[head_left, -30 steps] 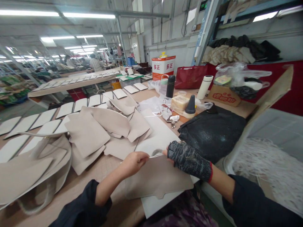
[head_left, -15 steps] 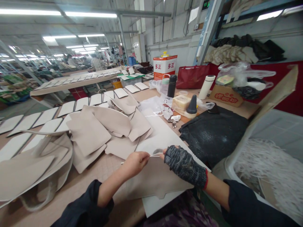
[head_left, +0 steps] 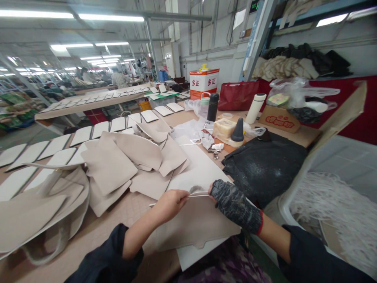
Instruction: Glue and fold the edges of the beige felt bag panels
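Observation:
My bare left hand (head_left: 173, 205) pinches the upper edge of a beige leather panel (head_left: 198, 224) at the table's front. To its right, my right hand (head_left: 235, 205), in a dark grey fingerless glove with a red cuff, is closed at the same edge. A thin white strip (head_left: 199, 194) runs taut between the two hands along that edge; whether it is part of the panel I cannot tell. Under the panel lies a large white sheet (head_left: 193, 167). My fingertips partly hide the edge.
Beige leather pieces (head_left: 112, 161) are heaped at left, beside a beige bag (head_left: 70, 196). White panels (head_left: 81, 135) line the table behind. A black thermos (head_left: 213, 107), a dark cone (head_left: 237, 130) and black leather (head_left: 262, 165) lie beyond. A bin of white trimmings (head_left: 338, 220) stands right.
My right hand has moved right along the edge, so the gap between my hands is wider. My left hand has shifted slightly right.

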`<state>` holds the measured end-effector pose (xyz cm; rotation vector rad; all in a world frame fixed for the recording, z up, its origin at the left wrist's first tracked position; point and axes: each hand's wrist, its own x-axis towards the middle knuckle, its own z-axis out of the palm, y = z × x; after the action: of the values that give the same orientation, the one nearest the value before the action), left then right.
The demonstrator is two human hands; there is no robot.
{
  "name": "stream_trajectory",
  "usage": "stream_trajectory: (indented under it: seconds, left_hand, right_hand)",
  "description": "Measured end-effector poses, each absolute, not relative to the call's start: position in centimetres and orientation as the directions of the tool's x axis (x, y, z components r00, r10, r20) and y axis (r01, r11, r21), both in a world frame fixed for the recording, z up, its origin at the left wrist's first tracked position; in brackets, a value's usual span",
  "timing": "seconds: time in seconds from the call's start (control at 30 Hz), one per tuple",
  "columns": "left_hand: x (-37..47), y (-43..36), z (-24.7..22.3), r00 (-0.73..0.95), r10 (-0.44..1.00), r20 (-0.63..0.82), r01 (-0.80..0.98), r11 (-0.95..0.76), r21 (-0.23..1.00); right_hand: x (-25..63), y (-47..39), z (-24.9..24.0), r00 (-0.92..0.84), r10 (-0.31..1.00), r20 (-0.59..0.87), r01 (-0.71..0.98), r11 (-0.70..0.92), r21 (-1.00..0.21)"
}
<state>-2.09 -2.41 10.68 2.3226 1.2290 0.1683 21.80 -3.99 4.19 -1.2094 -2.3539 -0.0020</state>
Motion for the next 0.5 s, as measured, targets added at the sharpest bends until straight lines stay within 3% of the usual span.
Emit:
stream_trajectory:
  seconds: [0.33,0.5]
  left_hand:
    - [0.1,-1.8,9.7,0.614,0.789,-0.024,0.657,-0.495,0.569]
    - [-0.1,-2.0,9.7,0.610,0.792,-0.022,0.672,-0.502,0.544]
  right_hand:
    - [21.2,-4.3,4.8,-0.503,0.748,0.433,0.767,0.617,-0.174]
    - [21.3,-3.6,5.6,-0.529,0.733,0.428,0.733,0.648,-0.204]
